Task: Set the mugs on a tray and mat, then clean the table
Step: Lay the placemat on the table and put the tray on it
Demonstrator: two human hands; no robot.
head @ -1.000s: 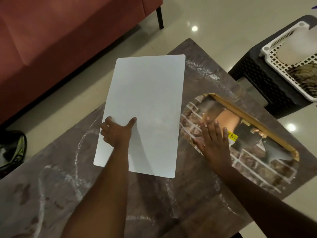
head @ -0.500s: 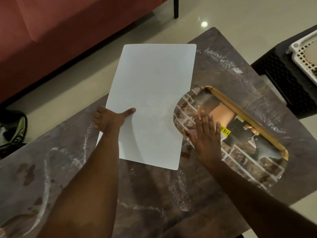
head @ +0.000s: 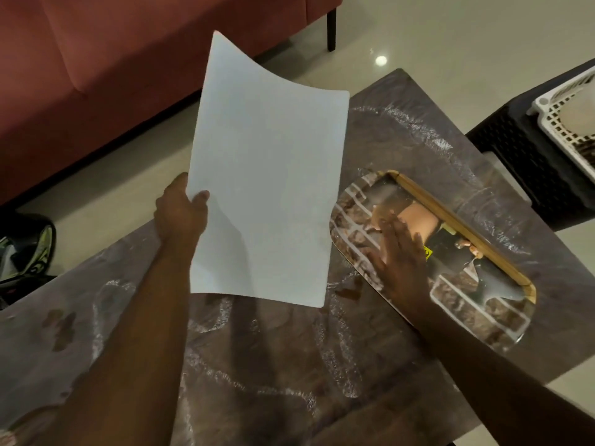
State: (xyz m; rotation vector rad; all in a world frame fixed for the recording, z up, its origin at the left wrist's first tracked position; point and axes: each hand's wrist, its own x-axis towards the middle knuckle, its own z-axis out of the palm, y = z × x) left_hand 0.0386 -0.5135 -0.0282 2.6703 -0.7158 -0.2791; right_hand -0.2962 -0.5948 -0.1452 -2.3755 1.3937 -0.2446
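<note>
Left hand (head: pixel 180 217) gripping the white mat (head: pixel 264 175) at its left edge, thumb on top and fingers hidden underneath. Mat lifted clear of the table (head: pixel 289 365), tilted, its far edge bowed, far corner over the floor in front of the red sofa (head: pixel 112 59), its right edge just overlapping the near end of the tray (head: pixel 483 313). Right hand (head: pixel 399 262) flat on the tray, fingers straight and spread, palm down, holding nothing. Tray lying flat on the right part of the table, glossy and mirror-like, gold rim along its far side, a small yellow sticker (head: pixel 427 252) just beside the right hand's fingers; nothing standing in it, only reflections on its surface. Dark marble-patterned table showing brown spill stains (head: pixel 59 326) on the left part and one small brown puddle (head: pixel 349 289) between the mat's near corner and the tray. White slotted basket (head: pixel 553 127) at the right edge of view, resting on a black woven stool (head: pixel 515 162) beside the table; something pale and rounded inside the basket, too cut off to identify. Dark helmet-like object (head: pixel 29 249) with green markings on the floor at the far left. No mugs in view.
</note>
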